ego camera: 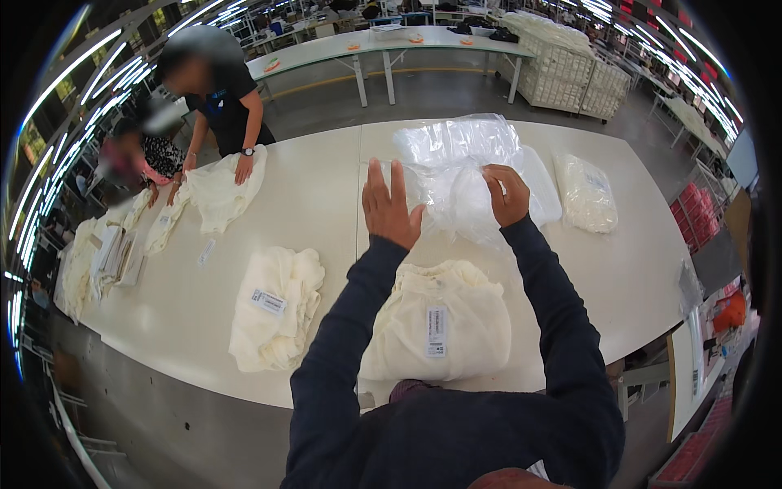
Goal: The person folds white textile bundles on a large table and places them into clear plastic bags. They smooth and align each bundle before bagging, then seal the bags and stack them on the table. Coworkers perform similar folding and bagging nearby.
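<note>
My right hand (509, 194) pinches the edge of a clear plastic bag (467, 205) between thumb and fingers. My left hand (390, 205) is raised at the bag's left side, fingers straight and thumb apart; whether it touches the film is hard to tell. Behind the bag lies a stack of clear plastic bags (458, 139). Nearest my body, between my forearms, rests a folded cream garment (397, 345) with a printed white label (436, 331) on top. To its left is a pile of folded cream garments (256, 336), also labelled.
A bagged cream garment (585, 192) lies at the right on the white table (635, 269). Across the table's left end, a co-worker (229, 110) handles a cream garment (223, 189), with another person beside them. Stacked garments and papers (110, 263) stand at the far left.
</note>
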`<state>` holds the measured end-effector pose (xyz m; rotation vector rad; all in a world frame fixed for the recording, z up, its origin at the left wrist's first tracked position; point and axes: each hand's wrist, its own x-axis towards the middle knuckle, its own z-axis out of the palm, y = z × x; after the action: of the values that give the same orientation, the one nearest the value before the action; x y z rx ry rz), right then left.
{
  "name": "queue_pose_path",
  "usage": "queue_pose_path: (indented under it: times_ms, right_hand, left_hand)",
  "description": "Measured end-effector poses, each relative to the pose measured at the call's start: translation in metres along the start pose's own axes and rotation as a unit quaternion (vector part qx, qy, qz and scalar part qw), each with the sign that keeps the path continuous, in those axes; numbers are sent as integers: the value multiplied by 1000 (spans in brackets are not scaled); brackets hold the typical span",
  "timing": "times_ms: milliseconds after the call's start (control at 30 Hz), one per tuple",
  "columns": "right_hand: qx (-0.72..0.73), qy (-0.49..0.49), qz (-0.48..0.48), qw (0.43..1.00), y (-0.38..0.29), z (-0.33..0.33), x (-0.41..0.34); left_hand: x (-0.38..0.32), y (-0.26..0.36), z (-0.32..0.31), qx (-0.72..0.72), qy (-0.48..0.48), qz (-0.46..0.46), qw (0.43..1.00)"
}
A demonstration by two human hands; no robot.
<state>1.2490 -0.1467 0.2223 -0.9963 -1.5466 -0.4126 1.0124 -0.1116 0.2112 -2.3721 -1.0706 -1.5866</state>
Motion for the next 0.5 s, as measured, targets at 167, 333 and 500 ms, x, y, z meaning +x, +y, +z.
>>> queue_pose_path:
  times_ms: [167, 333, 500]
  right_hand:
    - [-29, 12, -50, 998, -1, -16, 4]
    - [11, -21, 86, 996, -76, -30, 6]
    - [-42, -152, 63, 986, -133, -21, -36]
  left_hand:
    - [41, -29, 13, 17, -56, 3, 998]
    - [25, -24, 3, -38, -20, -92, 995]
    - [-14, 42, -4, -145, 6, -85, 986]
